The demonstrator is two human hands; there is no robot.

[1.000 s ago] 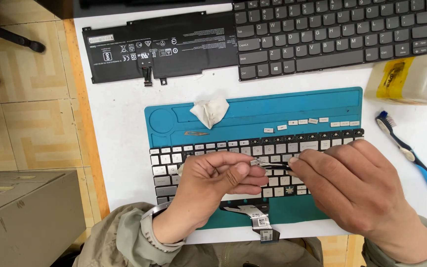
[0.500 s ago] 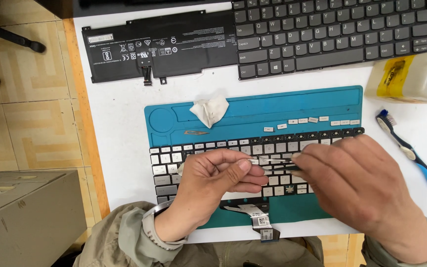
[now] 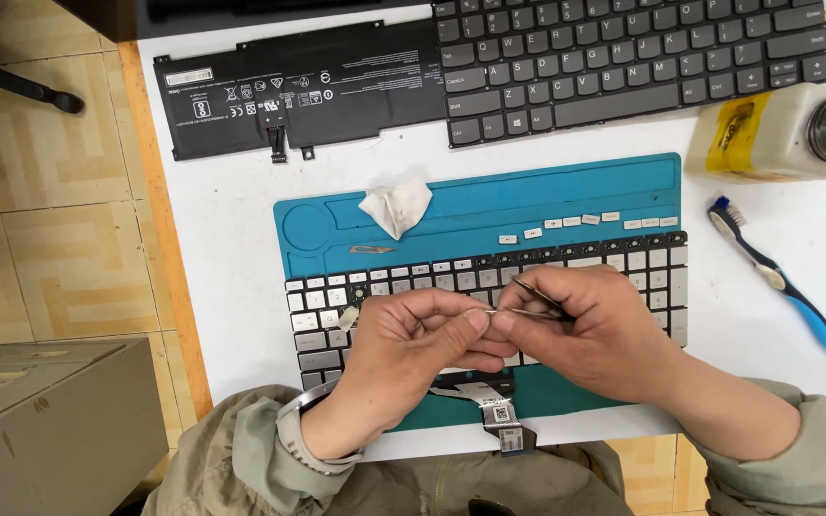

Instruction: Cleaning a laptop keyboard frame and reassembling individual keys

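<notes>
As before, both hands meet, tweezers (image 3: 532, 298) raised off keyboard (image 3: 623, 272)

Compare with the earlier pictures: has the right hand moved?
Yes. The right hand has slid left along the silver keyboard, closing up against the left hand.

Person, own body: both forearms wore loose khaki-green jacket sleeves (image 3: 260, 449) with gathered cuffs; a pale wristband (image 3: 291, 435) sat at the left cuff; both hands were bare, ungloved.

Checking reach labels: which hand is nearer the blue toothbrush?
Right. The right hand lies over the white keyboard, closer to the blue toothbrush; the left hand sits farther left.
</notes>
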